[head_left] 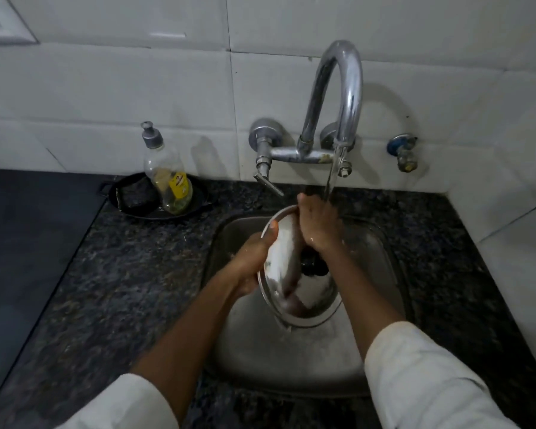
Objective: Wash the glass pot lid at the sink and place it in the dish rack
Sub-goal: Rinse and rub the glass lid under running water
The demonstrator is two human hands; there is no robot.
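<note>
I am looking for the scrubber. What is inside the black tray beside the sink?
The black tray holds a soap bottle and a dark scrub pad. The bottle hides the tray floor behind it.

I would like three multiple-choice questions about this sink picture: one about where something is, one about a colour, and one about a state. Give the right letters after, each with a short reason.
1. Where does the soap bottle stand?
A. In a dark dish on the counter, left of the sink
B. Inside the sink basin
C. On the counter right of the tap

2. What colour is the knob of the glass pot lid?
A. Red
B. Black
C. White

3. What is the state of the tap?
A. Shut, with no water
B. Running, with a stream falling
C. Taken off the wall

Answers:
1 A, the bottle stands in the dark dish beside a scrub pad.
2 B, the knob looks black below the right hand.
3 B, a stream falls from the spout onto the right hand, while the left hand grips the lid's rim over the sink.
</note>
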